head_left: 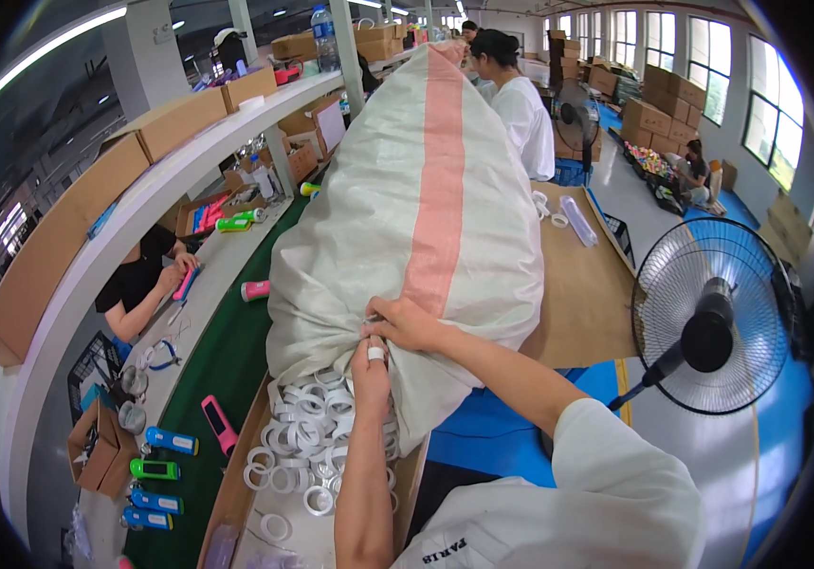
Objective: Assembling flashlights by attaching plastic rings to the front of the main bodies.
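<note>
A big white woven sack (359, 209) with a pink stripe lies in front of me, bulging and reaching far back. Its cloth is bunched at the near end, where both of my hands meet. My right hand (409, 324) has its fingers closed on the gathered cloth. Just below it, my left hand (371, 377), with a white band round one finger, is also closed at the bunched cloth. Many white plastic rings (307, 436) lie under the sack's near end in a shallow cardboard tray (236, 474). The sack hides part of them.
A green conveyor belt (184, 417) runs along the left, carrying a pink device (219, 425). Blue and green devices (155, 469) line its edge. Across it, a co-worker's hands (179, 270) handle a pink part. A standing fan (710, 322) is at right, beside brown cardboard (577, 303).
</note>
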Action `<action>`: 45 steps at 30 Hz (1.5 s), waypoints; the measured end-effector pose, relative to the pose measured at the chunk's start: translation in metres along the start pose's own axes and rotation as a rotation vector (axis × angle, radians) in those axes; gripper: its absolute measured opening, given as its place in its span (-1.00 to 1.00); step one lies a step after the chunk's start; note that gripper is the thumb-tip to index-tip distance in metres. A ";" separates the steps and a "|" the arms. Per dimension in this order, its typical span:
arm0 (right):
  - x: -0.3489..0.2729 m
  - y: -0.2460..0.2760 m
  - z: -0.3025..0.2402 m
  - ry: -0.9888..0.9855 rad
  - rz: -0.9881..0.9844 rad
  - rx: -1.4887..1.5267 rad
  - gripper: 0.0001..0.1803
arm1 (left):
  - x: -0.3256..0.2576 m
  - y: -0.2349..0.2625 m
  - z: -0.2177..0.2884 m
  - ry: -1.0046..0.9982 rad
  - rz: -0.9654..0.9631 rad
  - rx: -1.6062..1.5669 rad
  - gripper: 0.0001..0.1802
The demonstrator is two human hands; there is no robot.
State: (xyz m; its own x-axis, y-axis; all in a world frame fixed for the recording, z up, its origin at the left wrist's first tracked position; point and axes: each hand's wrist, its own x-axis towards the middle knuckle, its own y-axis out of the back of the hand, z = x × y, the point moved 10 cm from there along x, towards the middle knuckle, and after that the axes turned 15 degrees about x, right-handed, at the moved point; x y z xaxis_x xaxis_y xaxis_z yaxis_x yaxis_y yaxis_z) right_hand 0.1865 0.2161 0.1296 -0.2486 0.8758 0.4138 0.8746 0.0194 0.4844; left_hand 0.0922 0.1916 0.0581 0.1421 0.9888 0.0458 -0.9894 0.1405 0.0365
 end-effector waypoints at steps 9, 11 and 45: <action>0.015 0.019 0.021 -0.199 0.100 0.146 -0.76 | 0.002 0.001 0.012 -0.213 0.087 0.489 -0.70; 0.022 0.010 0.022 -0.239 0.071 0.227 -0.76 | -0.001 0.008 0.011 -0.240 0.125 0.479 -0.75; -0.038 -0.339 -0.133 0.478 -0.494 -0.271 -0.59 | -0.060 0.402 -0.048 0.058 0.306 1.272 -0.67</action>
State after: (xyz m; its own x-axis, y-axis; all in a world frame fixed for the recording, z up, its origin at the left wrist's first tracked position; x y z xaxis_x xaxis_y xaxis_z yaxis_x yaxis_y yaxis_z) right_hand -0.1557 0.1121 0.0525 -0.7951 0.4888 0.3591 0.4958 0.1828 0.8490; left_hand -0.3152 0.1909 0.0218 -0.1154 0.9772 0.1783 -0.2568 -0.2027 0.9450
